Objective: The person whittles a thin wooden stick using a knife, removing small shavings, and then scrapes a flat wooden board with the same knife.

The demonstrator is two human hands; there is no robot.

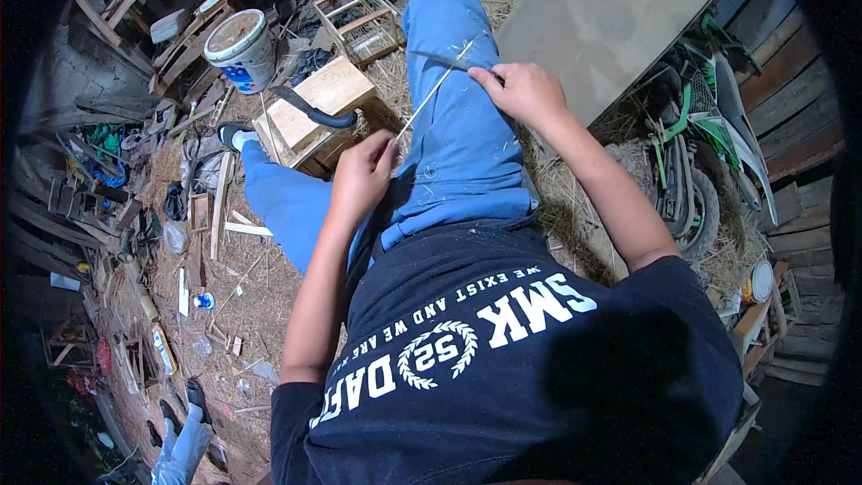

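Note:
My right hand [525, 94], over my right thigh, is closed on a dark-bladed knife [435, 57]. The blade lies across a thin pale stick [426, 99] near its upper end. My left hand [364, 175] grips the lower end of the stick between my thighs. Fine pale shavings dot my blue trousers [467, 162]. Just beyond my left hand, a curved dark object [314, 110] rests on a pale wooden box [328, 85].
A white bucket [240, 49] and a slatted crate [357, 22] stand ahead. A large board [597, 13] and a green motorbike [705, 139] are at right. Wood scraps cover the straw-strewn floor at left; another person's legs [184, 445] show at lower left.

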